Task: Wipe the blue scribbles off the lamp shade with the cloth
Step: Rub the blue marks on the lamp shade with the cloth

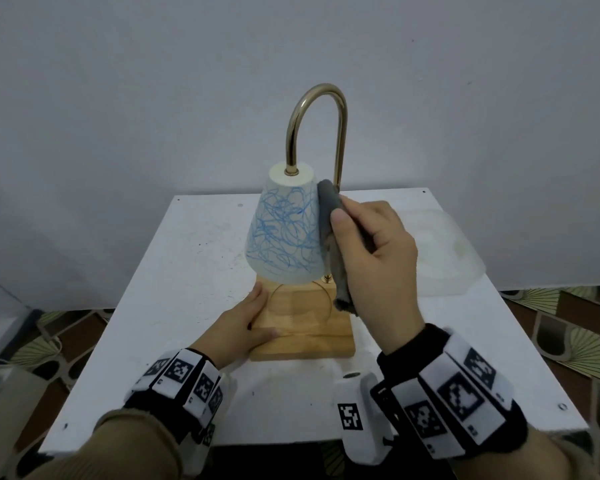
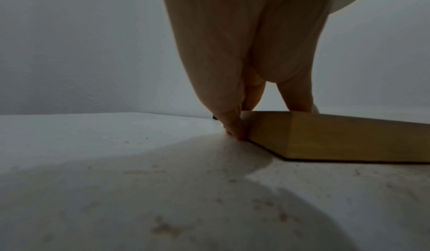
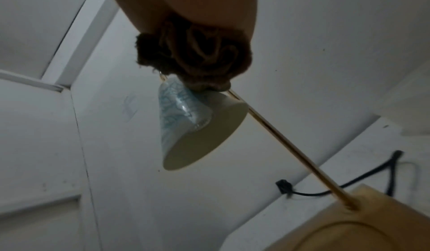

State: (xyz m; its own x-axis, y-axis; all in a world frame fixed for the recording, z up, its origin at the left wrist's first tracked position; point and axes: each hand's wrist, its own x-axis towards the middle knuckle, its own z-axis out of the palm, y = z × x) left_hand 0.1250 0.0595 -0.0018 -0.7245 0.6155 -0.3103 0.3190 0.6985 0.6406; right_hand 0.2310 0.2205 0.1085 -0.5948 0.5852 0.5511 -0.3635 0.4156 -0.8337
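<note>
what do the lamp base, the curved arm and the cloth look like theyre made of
Lamp base: pale wood, going by its visible grain and matte tan faces. Curved arm: probably polished brass-toned metal, since it is shiny gold with bright highlights. Cloth: soft grey fabric, perhaps microfibre or terry; its bunched folds look fuzzy in the right wrist view.

No readable text, brand or number anywhere you look. Only signs: black-and-white square code markers on your wrist bands (image 1: 179, 372), (image 1: 459, 398) and on white block (image 1: 350, 415) by your right wrist. Codes, not letters.
</note>
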